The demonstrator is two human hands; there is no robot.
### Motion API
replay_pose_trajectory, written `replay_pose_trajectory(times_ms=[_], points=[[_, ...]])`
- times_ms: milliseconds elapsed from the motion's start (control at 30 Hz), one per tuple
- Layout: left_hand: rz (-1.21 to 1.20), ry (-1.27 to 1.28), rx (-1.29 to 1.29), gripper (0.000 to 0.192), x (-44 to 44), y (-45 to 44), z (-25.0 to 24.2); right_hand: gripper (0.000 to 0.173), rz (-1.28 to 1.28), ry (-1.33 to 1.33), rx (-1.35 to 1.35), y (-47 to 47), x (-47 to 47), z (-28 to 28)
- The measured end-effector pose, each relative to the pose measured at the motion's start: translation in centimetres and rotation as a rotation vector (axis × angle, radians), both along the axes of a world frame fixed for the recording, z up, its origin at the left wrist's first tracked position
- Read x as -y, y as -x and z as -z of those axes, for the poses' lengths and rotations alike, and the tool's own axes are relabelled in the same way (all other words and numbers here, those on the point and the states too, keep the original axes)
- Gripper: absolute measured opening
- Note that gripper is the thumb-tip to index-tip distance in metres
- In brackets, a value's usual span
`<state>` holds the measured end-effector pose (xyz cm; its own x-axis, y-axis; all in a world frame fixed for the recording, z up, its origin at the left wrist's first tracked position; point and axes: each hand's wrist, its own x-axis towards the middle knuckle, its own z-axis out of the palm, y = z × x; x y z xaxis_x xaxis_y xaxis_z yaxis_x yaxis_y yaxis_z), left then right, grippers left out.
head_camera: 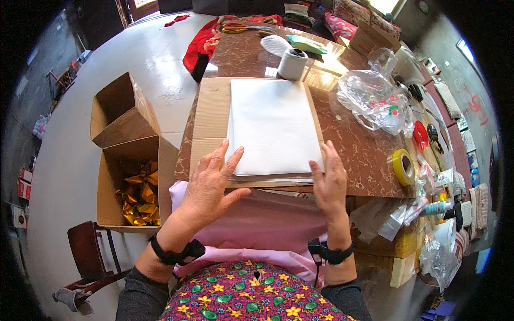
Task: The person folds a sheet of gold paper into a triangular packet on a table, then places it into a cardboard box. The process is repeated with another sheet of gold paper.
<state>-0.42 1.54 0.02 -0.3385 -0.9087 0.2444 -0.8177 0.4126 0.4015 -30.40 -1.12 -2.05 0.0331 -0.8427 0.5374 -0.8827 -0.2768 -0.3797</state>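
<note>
A stack of white sheets (273,124) lies on a flat piece of corrugated cardboard (211,108) at the near end of a brown marbled table (345,156). My left hand (217,176) is at the stack's lower left corner, fingers spread and nothing in it. At the lower right corner is my right hand (331,176), its thumb apart from the fingers, also holding nothing. Whether the fingertips touch the sheets or hover just over them is hard to tell. Pink cloth (265,216) covers my lap below the table edge.
A white thread cone (293,66) stands behind the stack. Rightward are a clear plastic bag (373,100) and a yellow tape roll (401,166). Scissors (237,28) lie at the far end. On the floor at left, an open carton (128,156) holds gold foil pieces (142,196) beside another carton (122,112).
</note>
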Motion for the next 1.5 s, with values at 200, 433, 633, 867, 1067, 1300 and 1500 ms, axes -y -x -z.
replay_pose_trajectory(times_ms=[200,433,633,867,1067,1300,1500], points=[[0.023,-0.065,-0.065,0.086,0.7,0.8,0.5,0.05,-0.058,0.0,-0.001,-1.1,-1.2,0.6],[-0.095,0.004,-0.046,0.087,1.1,0.8,0.7,0.053,0.122,0.051,-0.055,0.3,-0.6,0.0],[-0.05,0.057,-0.012,0.077,1.2,0.4,1.0,0.049,0.031,-0.021,-0.05,-1.3,-2.6,1.3],[-0.016,0.097,-0.073,0.071,0.6,-0.6,1.6,0.057,-0.024,-0.071,-0.167,-2.0,-4.8,0.3],[0.01,0.167,-0.141,0.059,0.7,-1.3,2.4,0.063,-0.065,-0.183,-0.232,-1.6,-5.1,-1.7],[0.052,0.217,-0.216,0.056,1.0,-2.0,2.4,0.051,-0.078,-0.234,-0.303,-1.4,-5.4,-3.1],[0.068,0.193,-0.222,0.053,1.0,-2.0,2.2,0.053,-0.231,-0.32,-0.197,-0.5,-4.3,-3.8]])
